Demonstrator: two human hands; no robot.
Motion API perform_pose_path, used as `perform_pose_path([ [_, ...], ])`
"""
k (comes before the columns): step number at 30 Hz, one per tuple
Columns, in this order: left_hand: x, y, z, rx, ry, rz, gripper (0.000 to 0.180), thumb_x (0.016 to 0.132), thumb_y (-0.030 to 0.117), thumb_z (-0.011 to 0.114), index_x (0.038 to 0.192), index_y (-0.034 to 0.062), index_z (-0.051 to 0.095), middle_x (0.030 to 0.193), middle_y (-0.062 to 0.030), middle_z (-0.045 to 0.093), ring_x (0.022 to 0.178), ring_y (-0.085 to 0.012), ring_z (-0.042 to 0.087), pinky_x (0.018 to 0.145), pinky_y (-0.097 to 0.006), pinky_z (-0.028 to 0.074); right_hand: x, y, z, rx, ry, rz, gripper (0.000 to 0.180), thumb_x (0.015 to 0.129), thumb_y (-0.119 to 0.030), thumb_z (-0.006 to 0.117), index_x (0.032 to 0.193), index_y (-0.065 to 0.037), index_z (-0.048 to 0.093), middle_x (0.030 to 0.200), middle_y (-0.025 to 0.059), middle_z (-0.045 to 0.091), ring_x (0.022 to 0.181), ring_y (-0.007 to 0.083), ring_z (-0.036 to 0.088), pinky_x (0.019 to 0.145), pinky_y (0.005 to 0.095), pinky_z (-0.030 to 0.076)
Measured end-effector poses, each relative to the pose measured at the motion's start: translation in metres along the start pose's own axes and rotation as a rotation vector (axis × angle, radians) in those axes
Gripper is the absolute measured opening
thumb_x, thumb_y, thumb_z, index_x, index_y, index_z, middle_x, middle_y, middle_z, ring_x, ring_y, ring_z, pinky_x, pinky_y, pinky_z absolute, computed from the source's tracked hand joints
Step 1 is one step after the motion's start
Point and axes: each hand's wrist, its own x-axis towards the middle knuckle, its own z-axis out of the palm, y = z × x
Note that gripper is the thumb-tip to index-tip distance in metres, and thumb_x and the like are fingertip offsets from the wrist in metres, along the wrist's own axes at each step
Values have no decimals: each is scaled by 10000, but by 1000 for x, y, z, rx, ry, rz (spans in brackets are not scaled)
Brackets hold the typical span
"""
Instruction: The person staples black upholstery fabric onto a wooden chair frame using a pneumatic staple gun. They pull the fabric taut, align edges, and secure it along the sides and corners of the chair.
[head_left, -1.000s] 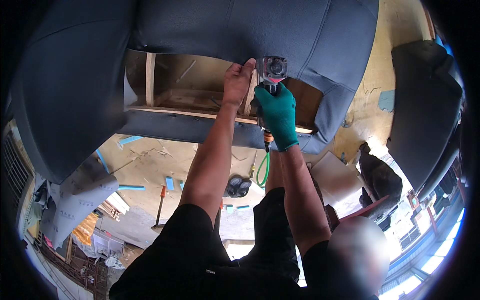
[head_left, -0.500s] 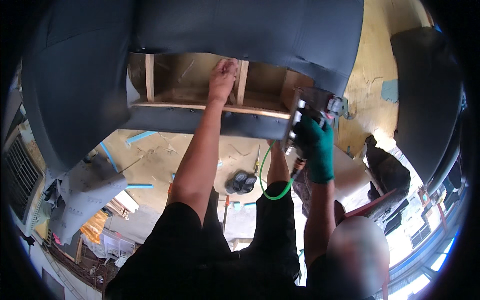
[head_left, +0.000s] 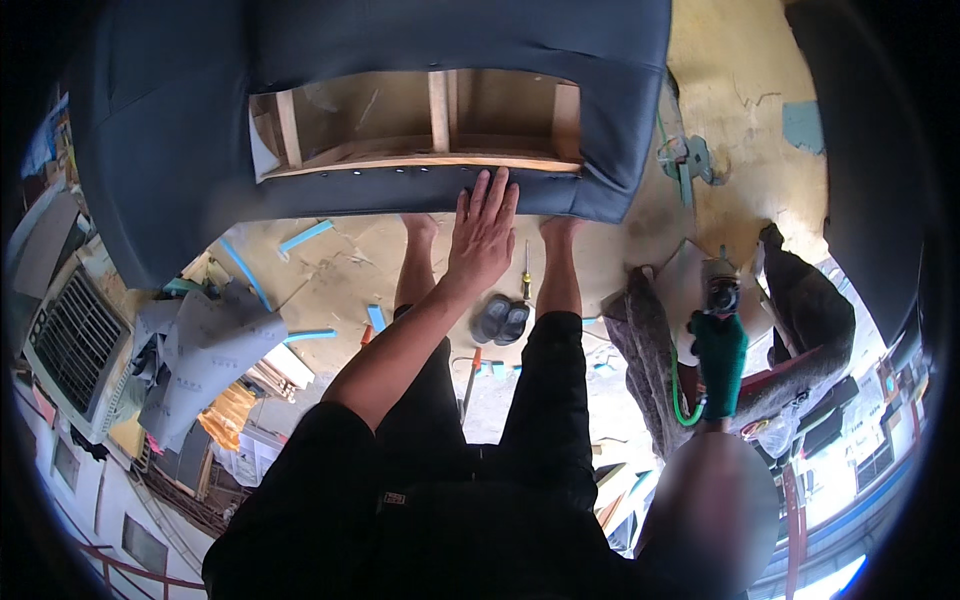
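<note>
The left hand (head_left: 483, 232) lies flat and open, fingers spread, holding nothing; its palm presses the dark fabric (head_left: 400, 190) along the lower edge of the sofa (head_left: 170, 130), just below a row of staples on the bottom rail of the wood frame (head_left: 430, 158). The right hand (head_left: 718, 362), in a green glove, is closed around a staple gun (head_left: 719, 293), held low and off to the right, well apart from the sofa. A green hose (head_left: 682, 398) curls down from the gun beside the right forearm. The sofa is tipped so that its underside faces the camera: an open rectangular gap in the fabric shows bare wooden slats, with the fabric pulled over the rail under the left hand. Below the rail the person's two bare feet stand on the floor (head_left: 330, 280), one to each side of the left wrist. Between the legs lie a pair of dark sandals (head_left: 502, 319), and a screwdriver (head_left: 526, 272) with a yellow handle lies just beside the right foot. Grey fabric scraps (head_left: 200, 345) are piled to the left, near blue strips on the floor. Grey cloth (head_left: 650, 350) is heaped just left of the gloved hand.
</note>
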Motion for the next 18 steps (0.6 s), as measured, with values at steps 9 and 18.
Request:
perform_pose_path([
  [9, 25, 35, 18, 8, 134, -36, 637, 863, 209, 780, 1433, 58, 539, 1626, -193, 318, 1519, -399, 291, 1220, -637, 211, -20, 51, 81, -30, -130, -182, 293, 874, -184, 781, 1118, -43, 699, 881, 207, 741, 825, 362, 759, 689, 411, 572],
  [18, 133, 58, 30, -267, 176, -39, 480, 839, 510, 793, 988, 57, 737, 1062, -120, 716, 1068, -330, 657, 1003, -461, 440, -19, 40, 121, 329, -278, 1, 340, 882, -176, 757, 1166, -3, 685, 819, 97, 710, 717, 141, 667, 658, 341, 528],
])
